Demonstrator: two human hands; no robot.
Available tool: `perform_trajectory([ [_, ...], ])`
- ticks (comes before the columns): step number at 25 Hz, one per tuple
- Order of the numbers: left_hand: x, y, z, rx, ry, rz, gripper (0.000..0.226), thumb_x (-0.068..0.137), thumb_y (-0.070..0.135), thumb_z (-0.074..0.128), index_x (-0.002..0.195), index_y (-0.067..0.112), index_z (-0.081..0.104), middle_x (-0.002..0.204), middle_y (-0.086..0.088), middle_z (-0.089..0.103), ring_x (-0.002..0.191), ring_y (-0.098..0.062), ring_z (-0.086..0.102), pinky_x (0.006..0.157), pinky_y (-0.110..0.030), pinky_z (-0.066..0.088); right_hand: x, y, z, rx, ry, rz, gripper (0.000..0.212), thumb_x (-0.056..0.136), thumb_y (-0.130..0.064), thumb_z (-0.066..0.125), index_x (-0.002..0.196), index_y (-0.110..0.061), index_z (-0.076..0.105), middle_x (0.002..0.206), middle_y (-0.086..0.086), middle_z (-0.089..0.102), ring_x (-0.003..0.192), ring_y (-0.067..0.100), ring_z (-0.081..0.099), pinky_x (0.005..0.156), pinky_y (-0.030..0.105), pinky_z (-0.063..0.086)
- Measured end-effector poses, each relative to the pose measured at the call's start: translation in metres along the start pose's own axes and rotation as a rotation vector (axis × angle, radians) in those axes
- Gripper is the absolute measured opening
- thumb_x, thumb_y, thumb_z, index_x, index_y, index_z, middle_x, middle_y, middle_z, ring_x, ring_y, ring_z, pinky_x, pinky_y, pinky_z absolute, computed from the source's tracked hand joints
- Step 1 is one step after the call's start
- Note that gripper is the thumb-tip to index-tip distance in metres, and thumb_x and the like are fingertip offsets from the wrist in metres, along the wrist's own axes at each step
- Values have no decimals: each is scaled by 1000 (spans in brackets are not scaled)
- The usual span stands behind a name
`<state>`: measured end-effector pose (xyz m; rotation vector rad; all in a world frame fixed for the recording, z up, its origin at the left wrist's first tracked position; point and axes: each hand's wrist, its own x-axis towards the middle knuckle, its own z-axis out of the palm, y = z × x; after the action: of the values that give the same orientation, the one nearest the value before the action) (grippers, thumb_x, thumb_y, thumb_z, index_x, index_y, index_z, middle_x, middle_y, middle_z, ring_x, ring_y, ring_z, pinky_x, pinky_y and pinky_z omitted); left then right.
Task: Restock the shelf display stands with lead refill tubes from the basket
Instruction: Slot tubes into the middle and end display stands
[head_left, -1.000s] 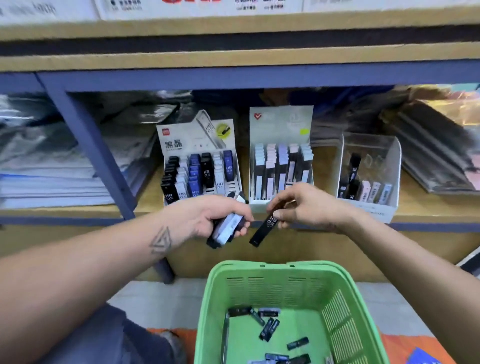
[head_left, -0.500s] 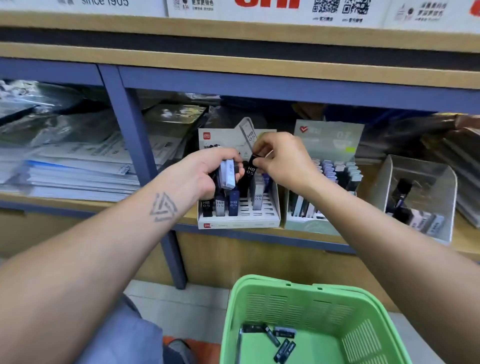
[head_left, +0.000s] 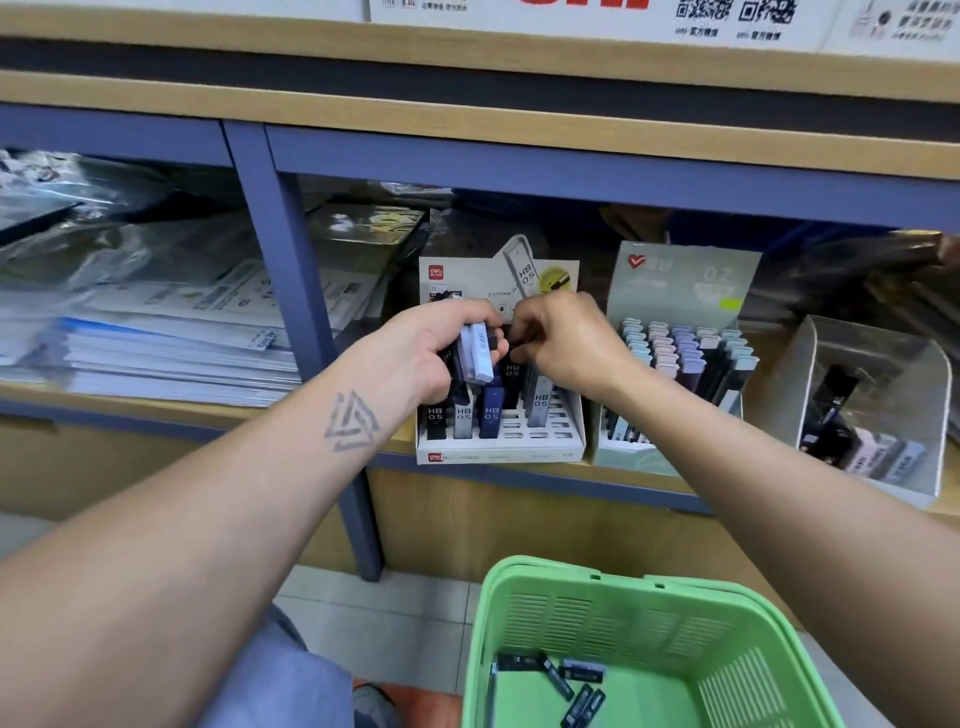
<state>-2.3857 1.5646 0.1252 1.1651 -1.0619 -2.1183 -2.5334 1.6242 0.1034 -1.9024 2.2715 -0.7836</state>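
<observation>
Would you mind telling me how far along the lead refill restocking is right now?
Partly done: the white display stand holds tubes but has open slots in front. In hand: the left hand grips several tubes while the right hand works at the stand. Left: loose tubes lie in the green basket.

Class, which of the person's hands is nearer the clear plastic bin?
Right. The right hand is nearer the clear plastic bin; the left hand lies farther left.

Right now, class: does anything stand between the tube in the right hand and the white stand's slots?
Nothing visible blocks it: the right hand pinches a black tube directly over the white display stand, whose front slots lie bare.
</observation>
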Motion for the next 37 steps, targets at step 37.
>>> perform_trajectory([
  [37, -13, -51, 141, 307, -52, 239, 24, 78, -6, 77, 96, -12, 62, 70, -22, 67, 46, -24, 61, 47, -27, 53, -116, 112, -113, 934, 233, 330, 11, 85, 7, 73, 86, -3, 75, 85, 15, 74, 84, 26, 75, 81, 30, 60],
])
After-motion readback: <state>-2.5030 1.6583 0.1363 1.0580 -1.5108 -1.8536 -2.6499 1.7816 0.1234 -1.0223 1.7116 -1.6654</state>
